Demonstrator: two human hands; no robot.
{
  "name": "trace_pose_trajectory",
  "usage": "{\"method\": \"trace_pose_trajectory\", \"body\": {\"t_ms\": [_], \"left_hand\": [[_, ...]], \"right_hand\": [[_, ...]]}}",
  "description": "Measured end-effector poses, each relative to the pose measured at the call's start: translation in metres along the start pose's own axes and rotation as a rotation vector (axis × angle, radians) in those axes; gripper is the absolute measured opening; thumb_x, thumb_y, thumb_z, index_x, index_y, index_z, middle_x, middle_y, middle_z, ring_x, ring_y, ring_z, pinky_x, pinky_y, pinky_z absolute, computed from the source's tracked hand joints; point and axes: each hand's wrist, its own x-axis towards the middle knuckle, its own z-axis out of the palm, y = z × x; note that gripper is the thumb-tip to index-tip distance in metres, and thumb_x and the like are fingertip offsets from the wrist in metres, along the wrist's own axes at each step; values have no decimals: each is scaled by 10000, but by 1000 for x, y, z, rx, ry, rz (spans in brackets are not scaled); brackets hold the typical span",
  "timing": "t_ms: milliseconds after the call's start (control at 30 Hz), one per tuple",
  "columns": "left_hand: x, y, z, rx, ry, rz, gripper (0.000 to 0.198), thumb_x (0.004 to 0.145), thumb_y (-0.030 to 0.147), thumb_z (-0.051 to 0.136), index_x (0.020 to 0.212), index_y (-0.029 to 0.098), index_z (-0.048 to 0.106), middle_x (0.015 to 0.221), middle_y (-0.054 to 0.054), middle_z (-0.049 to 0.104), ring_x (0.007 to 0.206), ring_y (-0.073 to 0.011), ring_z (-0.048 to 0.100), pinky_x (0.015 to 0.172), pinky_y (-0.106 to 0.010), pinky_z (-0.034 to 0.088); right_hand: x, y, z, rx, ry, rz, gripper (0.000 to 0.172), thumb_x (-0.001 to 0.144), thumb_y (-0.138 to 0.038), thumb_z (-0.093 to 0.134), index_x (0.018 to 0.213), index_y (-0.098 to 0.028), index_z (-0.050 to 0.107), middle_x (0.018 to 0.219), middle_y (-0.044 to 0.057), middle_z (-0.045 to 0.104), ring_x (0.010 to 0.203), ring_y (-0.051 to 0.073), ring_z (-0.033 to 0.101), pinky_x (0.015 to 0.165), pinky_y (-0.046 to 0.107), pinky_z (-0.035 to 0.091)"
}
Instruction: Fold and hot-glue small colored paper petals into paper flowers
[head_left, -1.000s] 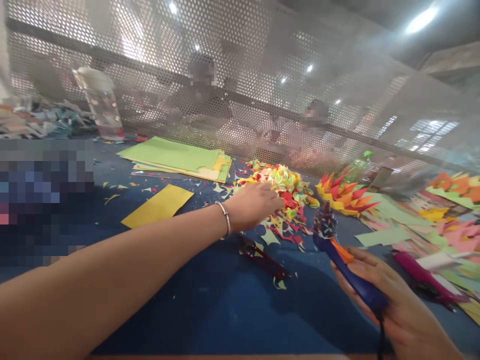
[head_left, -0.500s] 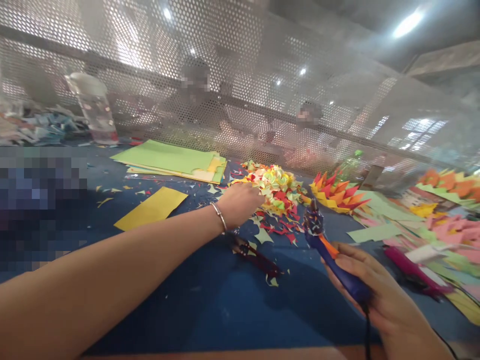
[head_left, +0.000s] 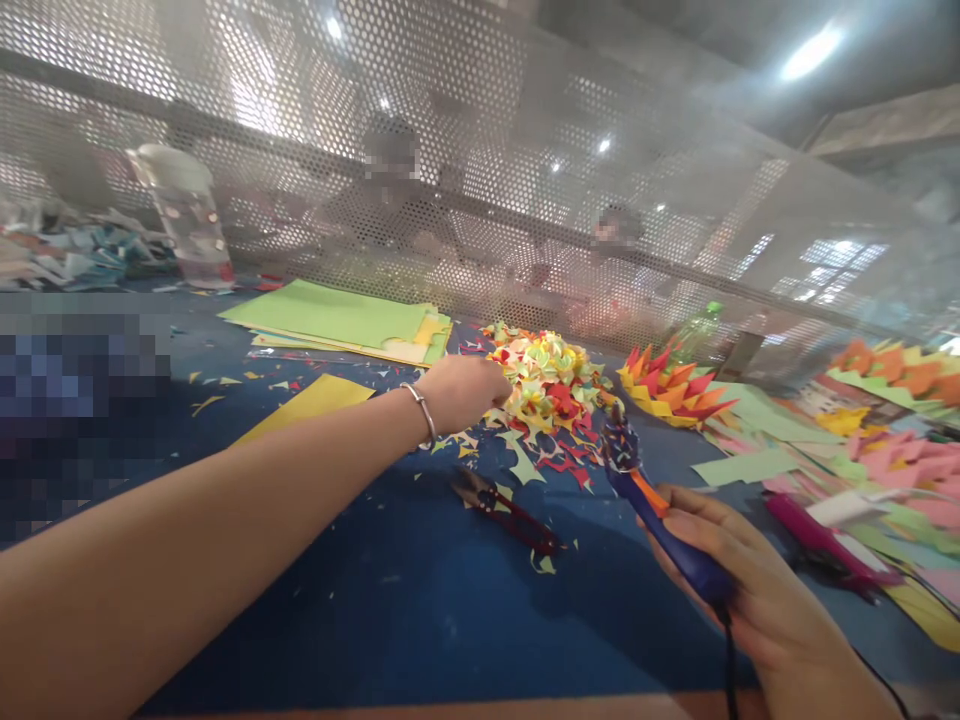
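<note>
Glue gun (head_left: 637, 482) blue plastic, R hand (head_left: 757, 600); L hand (head_left: 461, 392) at paper curls (head_left: 551, 375)

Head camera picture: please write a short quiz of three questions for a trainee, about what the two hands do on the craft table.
1. True or false: the right hand holds a blue corded glue gun with an orange trigger.
2. Choose one. The left hand touches:
A) a heap of small multicoloured cut paper pieces
B) a stack of green paper sheets
C) a clear bottle with a white lid
3. Fill in the gap: on the dark blue table top, between the two hands, lie dark red ____.

Key: 1 true; 2 A; 3 scissors.
</note>
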Motion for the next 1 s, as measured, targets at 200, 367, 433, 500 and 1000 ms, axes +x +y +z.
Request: {"method": "trace_pose_trajectory", "body": {"t_ms": [200,367,433,500,1000], "left_hand": [[-8,2,-27,-223,-246,94,127,758,162,666,825,228,752,766,23,748,662,-110,644,577,-179,423],[-7,13,-15,-242,-248,79,140,747,116,661,799,216,744,757,18,744,676,-116,644,576,-182,417],[-3,13,-6,-191,-164,13,161,755,100,622,805,201,738,815,-18,743,740,-156,645,605,-221,415],[0,8,-2,-139,-68,-63,195,782,87,558,809,182,725,901,-62,734,824,-197,639,647,-261,415],[2,19,8,-161,-52,-50,167,764,84,581,773,176,720,844,-72,727,790,-215,649,666,-290,446]], "right_hand": [[0,0,1,14,8,-3,327,524,-319,911,718,-166,696,531,-33,621,408,77,525,390,135,430],[-2,-1,3,19,24,-1,344,490,-338,922,682,-170,692,522,-31,624,407,81,524,387,142,431],[-2,-1,4,12,15,-7,340,494,-339,919,691,-172,700,527,-28,628,412,83,525,388,144,430],[-1,-1,3,2,15,-11,326,505,-331,913,701,-173,705,530,-29,628,416,84,526,388,144,427],[3,2,-4,-22,-16,-7,317,534,-344,905,672,-167,681,517,-32,601,403,83,512,376,146,420]]}}
